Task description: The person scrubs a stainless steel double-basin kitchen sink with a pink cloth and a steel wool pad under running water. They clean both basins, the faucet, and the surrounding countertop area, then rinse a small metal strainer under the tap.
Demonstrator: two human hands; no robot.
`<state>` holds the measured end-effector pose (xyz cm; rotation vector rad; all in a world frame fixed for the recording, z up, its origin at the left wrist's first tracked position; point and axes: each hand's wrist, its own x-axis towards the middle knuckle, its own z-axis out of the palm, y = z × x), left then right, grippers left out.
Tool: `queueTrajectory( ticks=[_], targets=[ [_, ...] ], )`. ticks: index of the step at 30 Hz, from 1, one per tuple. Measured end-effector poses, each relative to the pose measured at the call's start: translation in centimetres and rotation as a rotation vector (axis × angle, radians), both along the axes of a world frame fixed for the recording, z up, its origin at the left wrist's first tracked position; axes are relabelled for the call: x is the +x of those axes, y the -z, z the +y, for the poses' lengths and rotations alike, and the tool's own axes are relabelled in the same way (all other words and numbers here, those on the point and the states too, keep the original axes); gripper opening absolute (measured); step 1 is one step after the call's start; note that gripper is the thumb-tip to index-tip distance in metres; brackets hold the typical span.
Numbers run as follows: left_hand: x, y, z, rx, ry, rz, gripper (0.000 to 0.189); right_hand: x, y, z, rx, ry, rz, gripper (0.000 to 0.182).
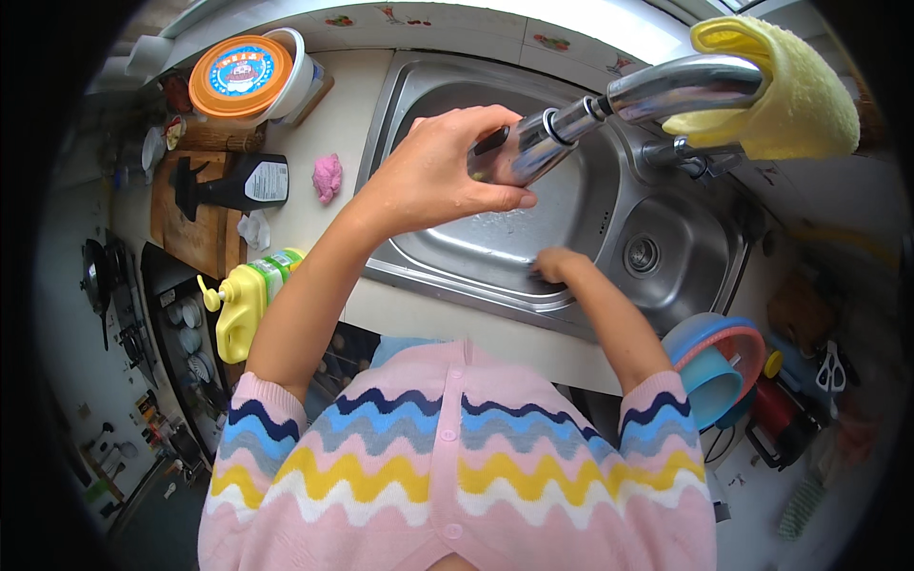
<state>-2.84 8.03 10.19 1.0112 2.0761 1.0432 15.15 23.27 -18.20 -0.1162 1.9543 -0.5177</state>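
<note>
My left hand (435, 168) is wrapped around the chrome pull-out spray head (535, 143) of the kitchen faucet, above the large basin. The faucet's curved spout (678, 86) reaches in from the upper right, with a yellow cloth (807, 100) draped over it. Down inside the stainless steel sink (571, 207), my right hand (557, 264) is near the basin's front wall and blurred by motion. Something dark shows at its fingertips, too blurred to name. Water wets the basin floor below the spray head.
A smaller basin with a drain strainer (642, 254) adjoins on the right, near stacked plastic basins (714, 385). Left on the counter are a pink cloth (327, 178), a black spray bottle (243, 182), a yellow pump bottle (243, 314) and an orange-lidded tub (239, 76).
</note>
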Motion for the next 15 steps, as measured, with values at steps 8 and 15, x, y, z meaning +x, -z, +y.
queueTrajectory(
  ticks=[8,15],
  targets=[
    [-0.9,0.4,-0.2,0.053,0.073,0.360,0.055,-2.7,7.8,-8.8,0.127,0.128,0.158,0.030],
    [-2.2,0.4,0.3,0.084,0.116,0.430,0.049,-11.3,8.4,-4.2,0.082,0.628,0.665,0.029]
  ],
)
